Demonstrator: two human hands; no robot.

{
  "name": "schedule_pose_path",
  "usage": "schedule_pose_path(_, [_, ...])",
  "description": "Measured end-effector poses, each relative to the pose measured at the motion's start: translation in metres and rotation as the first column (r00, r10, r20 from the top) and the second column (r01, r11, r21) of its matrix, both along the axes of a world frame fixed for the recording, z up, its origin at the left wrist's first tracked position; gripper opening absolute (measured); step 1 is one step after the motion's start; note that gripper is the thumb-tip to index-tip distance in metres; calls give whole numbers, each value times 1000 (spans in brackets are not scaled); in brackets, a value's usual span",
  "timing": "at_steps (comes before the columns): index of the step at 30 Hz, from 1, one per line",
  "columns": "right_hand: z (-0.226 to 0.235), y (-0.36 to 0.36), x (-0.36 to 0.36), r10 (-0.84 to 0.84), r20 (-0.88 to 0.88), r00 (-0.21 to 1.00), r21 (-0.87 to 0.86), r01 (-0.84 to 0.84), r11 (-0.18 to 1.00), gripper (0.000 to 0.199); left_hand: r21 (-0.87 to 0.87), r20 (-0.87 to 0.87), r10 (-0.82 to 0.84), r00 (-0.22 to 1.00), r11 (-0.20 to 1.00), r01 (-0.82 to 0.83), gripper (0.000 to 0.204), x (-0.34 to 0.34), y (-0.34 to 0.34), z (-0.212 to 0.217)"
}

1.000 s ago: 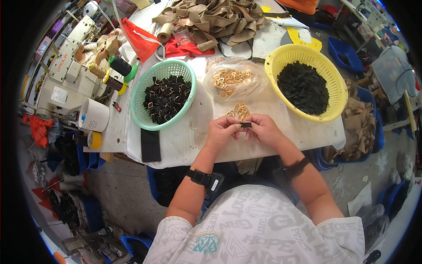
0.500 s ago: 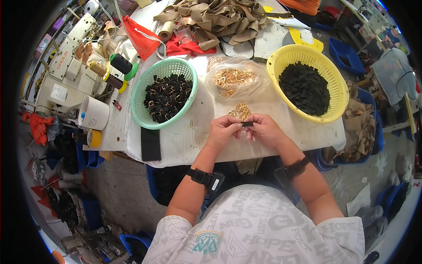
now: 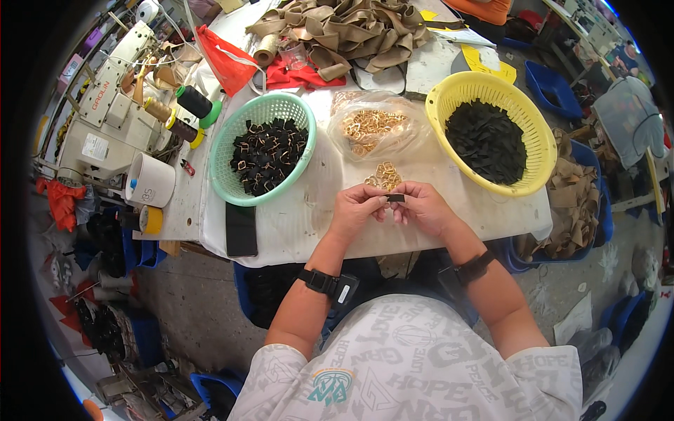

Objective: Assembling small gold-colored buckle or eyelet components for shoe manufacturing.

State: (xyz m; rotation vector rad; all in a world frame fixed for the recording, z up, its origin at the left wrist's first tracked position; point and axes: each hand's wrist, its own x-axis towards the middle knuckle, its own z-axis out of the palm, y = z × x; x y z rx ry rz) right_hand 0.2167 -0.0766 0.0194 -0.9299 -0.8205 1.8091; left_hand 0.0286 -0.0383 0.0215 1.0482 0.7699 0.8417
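Note:
A short black strap piece (image 3: 397, 198) is pinched between the fingertips of my left hand (image 3: 357, 208) and my right hand (image 3: 425, 206), over the table's near edge. Whether a metal ring is on the strap is hidden by my fingers. Just beyond my fingertips lies a small pile of gold metal rings (image 3: 385, 172). Behind that, a clear plastic bag (image 3: 414, 140) holds more gold rings. On the left, a mint green basket (image 3: 219, 175) contains black strap pieces with gold rings. To the right, a yellow basket (image 3: 539, 175) is filled with plain black strips.
A black phone (image 3: 241, 230) lies at the table's front left edge. Thread spools (image 3: 193, 103) and a sewing machine (image 3: 105, 105) stand further left. Brown fabric pieces (image 3: 351, 31) are heaped at the back. A blue bin (image 3: 597, 203) of brown pieces stands right of the table.

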Motion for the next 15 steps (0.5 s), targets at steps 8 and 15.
schedule_pose_path(8, [0, 0, 0, -4, 3, 1000, 6, 4, 1000, 13, 4, 1, -7, 1000, 1000, 7, 11, -1, 0, -1])
schedule_pose_path(15, [-5, 0, 2, 15, 6, 1000, 16, -15, 1000, 13, -1, -18, 1, 1000, 1000, -1, 11, 0, 0, 0])
